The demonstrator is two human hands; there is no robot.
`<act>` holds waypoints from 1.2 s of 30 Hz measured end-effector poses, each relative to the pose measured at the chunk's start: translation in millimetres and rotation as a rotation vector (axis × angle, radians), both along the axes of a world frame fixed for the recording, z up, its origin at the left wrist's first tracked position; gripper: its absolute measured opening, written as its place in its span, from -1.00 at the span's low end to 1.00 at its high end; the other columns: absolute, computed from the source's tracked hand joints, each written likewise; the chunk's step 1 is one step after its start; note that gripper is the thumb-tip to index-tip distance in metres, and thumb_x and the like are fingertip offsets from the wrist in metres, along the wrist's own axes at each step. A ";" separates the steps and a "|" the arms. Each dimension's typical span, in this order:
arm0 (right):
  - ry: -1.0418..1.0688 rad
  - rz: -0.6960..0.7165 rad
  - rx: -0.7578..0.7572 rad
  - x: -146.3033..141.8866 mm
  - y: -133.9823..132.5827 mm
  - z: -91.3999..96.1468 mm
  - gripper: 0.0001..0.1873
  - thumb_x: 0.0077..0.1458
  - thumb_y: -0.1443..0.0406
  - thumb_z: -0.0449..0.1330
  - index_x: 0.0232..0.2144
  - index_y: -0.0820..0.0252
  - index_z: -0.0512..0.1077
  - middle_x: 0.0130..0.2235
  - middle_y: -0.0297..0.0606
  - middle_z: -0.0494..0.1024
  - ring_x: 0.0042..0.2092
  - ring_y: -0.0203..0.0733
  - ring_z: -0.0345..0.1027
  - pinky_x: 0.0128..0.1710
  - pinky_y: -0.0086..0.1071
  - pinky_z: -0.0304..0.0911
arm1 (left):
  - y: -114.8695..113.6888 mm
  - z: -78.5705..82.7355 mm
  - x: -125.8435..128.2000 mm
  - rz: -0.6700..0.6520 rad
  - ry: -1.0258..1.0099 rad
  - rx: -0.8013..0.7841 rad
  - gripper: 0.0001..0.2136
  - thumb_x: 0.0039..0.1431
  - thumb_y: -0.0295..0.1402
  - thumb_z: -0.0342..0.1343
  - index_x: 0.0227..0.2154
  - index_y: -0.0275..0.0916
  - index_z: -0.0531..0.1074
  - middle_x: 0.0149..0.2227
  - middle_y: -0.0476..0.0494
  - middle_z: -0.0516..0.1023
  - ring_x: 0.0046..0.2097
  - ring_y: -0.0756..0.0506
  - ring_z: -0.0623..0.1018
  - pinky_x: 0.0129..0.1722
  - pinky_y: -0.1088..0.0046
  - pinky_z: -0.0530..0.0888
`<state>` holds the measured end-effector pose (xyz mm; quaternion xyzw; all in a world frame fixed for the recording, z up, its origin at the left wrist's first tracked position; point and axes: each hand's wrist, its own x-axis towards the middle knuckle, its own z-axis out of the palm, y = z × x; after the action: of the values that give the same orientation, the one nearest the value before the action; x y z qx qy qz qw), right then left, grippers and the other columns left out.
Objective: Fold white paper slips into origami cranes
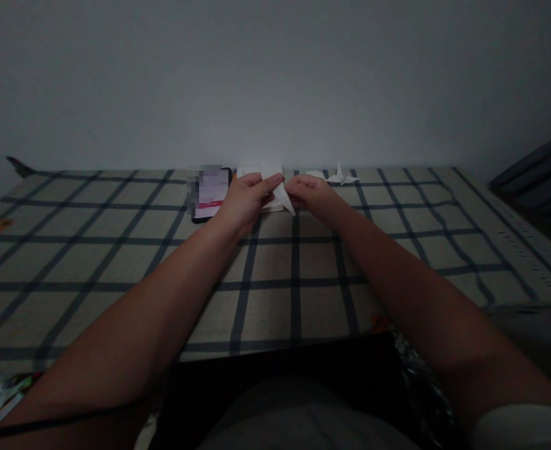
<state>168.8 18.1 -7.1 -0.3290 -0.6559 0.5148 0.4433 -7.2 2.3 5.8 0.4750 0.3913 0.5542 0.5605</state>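
Observation:
My left hand [246,199] pinches a piece of folded white paper [285,200] between thumb and fingers. The paper narrows to a point that hangs down toward me. Against its right side, the curled fingers of my right hand [313,192] close on the edge; their tips are partly hidden. Behind and below my left hand lie flat white sheets [272,170], mostly covered by it. Just past my right hand are a finished paper crane [342,177] and another white folded piece [316,174], which the hand partly hides.
A phone [212,197] with a lit screen lies left of my left hand. The checked cloth [270,300] covers the table, which meets a plain wall [275,81] behind. A dark slatted object [538,162] stands at the right. Dim light leaves details faint.

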 end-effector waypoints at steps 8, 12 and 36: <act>0.058 0.001 -0.008 -0.3 0.9 0.1 -0.61 0.02 0.00 0.49 -0.34 0.14 0.53 -0.40 -0.39 0.55 -0.35 -0.31 0.40 -0.27 -0.40 0.40 | 0.3 -0.7 5.2 -0.027 0.015 -0.017 -0.61 0.00 -0.07 0.54 -0.30 -0.18 0.53 -0.39 0.00 0.58 -0.41 0.02 0.52 -0.39 0.54 0.44; 0.084 -0.109 0.015 -1.5 3.8 -3.2 -0.67 0.04 0.07 0.48 -0.39 0.13 0.48 -0.45 -0.40 0.53 -0.38 -0.30 0.41 -0.28 -0.39 0.41 | 2.9 -3.5 5.9 0.120 0.017 0.042 -0.59 -0.01 -0.11 0.55 -0.24 -0.14 0.50 -0.42 0.08 0.52 -0.44 0.05 0.49 -0.37 0.55 0.47; 0.003 -0.346 0.259 -0.4 -2.3 6.9 -0.67 0.03 0.02 0.49 -0.37 0.11 0.59 -0.30 -0.27 0.62 -0.17 -0.15 0.48 -0.08 -0.26 0.44 | -10.1 -5.2 4.0 0.203 0.376 0.363 -0.94 0.08 -0.39 0.42 -0.35 -0.16 0.73 -0.20 -0.14 0.75 -0.07 -0.13 0.67 0.04 0.39 0.57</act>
<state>168.4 15.8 -0.2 -0.3762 -0.6498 0.3427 0.5646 -3.2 -7.9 0.6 0.6205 0.4284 0.5706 0.3253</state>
